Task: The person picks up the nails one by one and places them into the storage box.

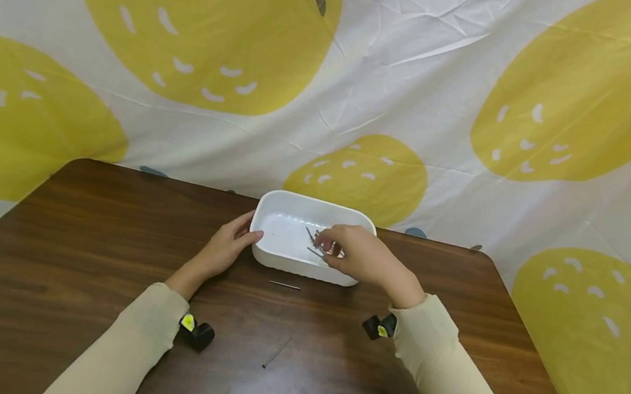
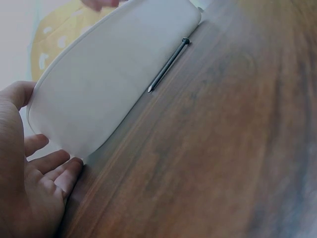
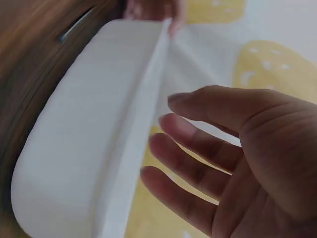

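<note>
My left hand (image 1: 228,244) rests against the left end of the white tray (image 1: 286,207), fingers relaxed on its wall. My right hand (image 1: 354,253) hovers over the tray, fingers loosely spread above a few nails (image 1: 313,241) lying crisscross inside. One nail (image 1: 284,285) lies on the table (image 1: 70,253) just before the tray, parallel to its long side.

— Item: what do you wear on the arms?
— My sleeves (image 1: 135,337): long, pale cream, snug at the cuffs.
— And at the wrists?
— My wrist cameras (image 1: 196,330): small, black, each with a yellow mark.
</note>
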Demonstrator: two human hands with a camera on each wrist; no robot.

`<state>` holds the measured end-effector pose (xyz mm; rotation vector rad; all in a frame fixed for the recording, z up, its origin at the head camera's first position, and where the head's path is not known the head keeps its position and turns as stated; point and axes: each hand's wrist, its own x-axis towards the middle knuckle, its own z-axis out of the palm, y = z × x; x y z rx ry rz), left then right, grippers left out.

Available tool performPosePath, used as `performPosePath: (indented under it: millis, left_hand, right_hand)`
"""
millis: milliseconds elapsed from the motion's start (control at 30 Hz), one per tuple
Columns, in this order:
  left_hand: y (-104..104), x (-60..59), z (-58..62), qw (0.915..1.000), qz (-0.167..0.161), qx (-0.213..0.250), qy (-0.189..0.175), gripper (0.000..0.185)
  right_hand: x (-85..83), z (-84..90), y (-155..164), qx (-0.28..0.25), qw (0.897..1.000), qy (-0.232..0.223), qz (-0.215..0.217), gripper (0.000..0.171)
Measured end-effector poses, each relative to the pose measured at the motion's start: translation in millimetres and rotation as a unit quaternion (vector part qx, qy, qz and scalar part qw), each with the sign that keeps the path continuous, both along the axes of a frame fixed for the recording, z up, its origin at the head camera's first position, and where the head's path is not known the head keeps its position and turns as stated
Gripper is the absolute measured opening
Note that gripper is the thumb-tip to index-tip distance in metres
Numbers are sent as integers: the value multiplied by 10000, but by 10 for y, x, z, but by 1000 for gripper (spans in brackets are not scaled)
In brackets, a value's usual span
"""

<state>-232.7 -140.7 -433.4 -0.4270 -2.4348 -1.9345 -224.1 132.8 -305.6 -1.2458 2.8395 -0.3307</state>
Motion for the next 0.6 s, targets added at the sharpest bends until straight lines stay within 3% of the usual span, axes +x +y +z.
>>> performPosePath:
  millis: [200,600]
  left_hand:
    - [-12,-27,5,9999,52,-86,6,64]
    - [3,-16,10,9999,62,-86,-28,63]
  right_hand:
    - [295,27,46,-166,9995,-143,237,20]
    - [746,-108,-15,11,9981,-74,608,28]
